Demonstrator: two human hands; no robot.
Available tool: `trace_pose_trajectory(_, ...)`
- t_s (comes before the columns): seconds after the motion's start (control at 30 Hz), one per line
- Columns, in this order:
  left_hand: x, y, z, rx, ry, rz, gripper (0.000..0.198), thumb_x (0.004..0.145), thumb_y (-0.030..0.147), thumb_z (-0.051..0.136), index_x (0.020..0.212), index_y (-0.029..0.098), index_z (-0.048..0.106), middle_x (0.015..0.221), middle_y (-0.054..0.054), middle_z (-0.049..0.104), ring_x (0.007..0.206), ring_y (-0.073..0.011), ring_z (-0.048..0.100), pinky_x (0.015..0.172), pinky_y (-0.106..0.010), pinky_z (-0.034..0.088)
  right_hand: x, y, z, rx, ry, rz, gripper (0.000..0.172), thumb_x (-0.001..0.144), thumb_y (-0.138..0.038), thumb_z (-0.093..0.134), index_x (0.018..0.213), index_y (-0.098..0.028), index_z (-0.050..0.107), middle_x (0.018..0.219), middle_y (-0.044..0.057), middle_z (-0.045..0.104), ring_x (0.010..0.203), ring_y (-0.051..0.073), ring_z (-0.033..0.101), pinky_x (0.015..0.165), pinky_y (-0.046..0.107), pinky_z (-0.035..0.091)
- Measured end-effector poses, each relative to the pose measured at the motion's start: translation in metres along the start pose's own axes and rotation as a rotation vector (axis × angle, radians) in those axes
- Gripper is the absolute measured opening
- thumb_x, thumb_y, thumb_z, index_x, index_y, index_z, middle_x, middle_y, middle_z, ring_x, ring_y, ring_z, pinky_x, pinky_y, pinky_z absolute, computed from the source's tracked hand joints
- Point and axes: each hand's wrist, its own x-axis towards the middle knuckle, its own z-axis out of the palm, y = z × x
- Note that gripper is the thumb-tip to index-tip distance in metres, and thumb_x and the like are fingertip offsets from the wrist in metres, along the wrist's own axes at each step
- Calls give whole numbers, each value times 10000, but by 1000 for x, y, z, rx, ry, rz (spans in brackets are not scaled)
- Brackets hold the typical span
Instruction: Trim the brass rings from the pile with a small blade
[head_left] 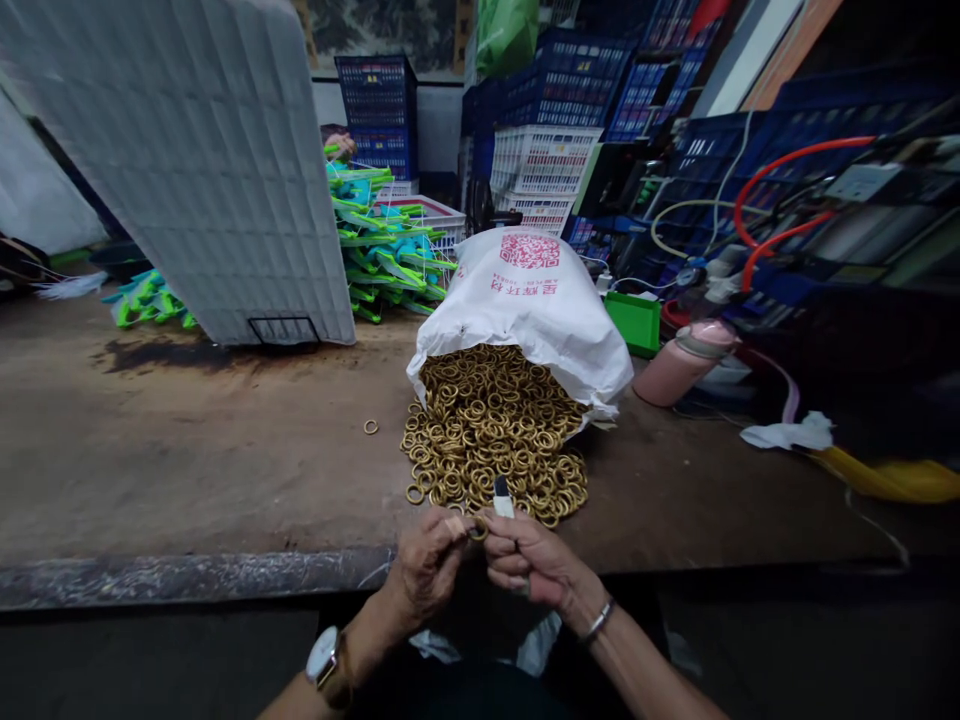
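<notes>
My left hand [427, 565] and my right hand [529, 560] meet at the near edge of the table. Between their fingertips is a small brass ring [478, 527], pinched by the left hand. My right hand grips a small tool with a white and dark tip [502, 497] that sticks up above its fingers. Just beyond the hands lies a heap of brass rings [491, 435], spilling from an open white sack [529, 300] with red print. One ring [370, 427] lies alone to the left of the heap.
A tilted white grid panel [195, 150] stands at the back left beside stacked green and blue plastic parts [382, 250]. Blue and white crates [547, 110] fill the back. A pink bottle [686, 360], green box [636, 322], red hoses [780, 190] and yellow cloth [892, 478] crowd the right.
</notes>
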Motion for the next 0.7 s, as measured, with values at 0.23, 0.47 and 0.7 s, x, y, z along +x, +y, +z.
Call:
trace_pose_trajectory(0.23, 3, 5, -6, 27, -179, -21, 113, 715, 210, 606, 804, 209, 677, 745, -91, 571, 689, -173, 491, 700, -283, 391, -4, 1, -3, -11, -7, 30, 334, 667, -293, 670, 735, -204, 356, 428, -149, 284, 324, -4, 96, 339, 142, 133)
trace_pose_trajectory(0.47, 7, 11, -1, 76, -139, -11, 144, 725, 185, 574, 822, 214, 677, 733, -64, 586, 712, -174, 494, 722, -268, 375, -4, -2, 6, -329, 145, -125, 304, 714, -414, 581, 723, -213, 353, 467, -133, 293, 334, 12, 132, 346, 160, 153)
trace_pose_trajectory(0.7, 12, 27, 9, -37, -56, -279, 98, 730, 258, 556, 706, 168, 583, 552, 37, 498, 514, -91, 425, 516, -193, 350, -5, -2, 11, -1180, 421, -595, 201, 815, -370, 452, 870, -192, 528, 744, -22, 524, 681, 101, 467, 625, 219, 365)
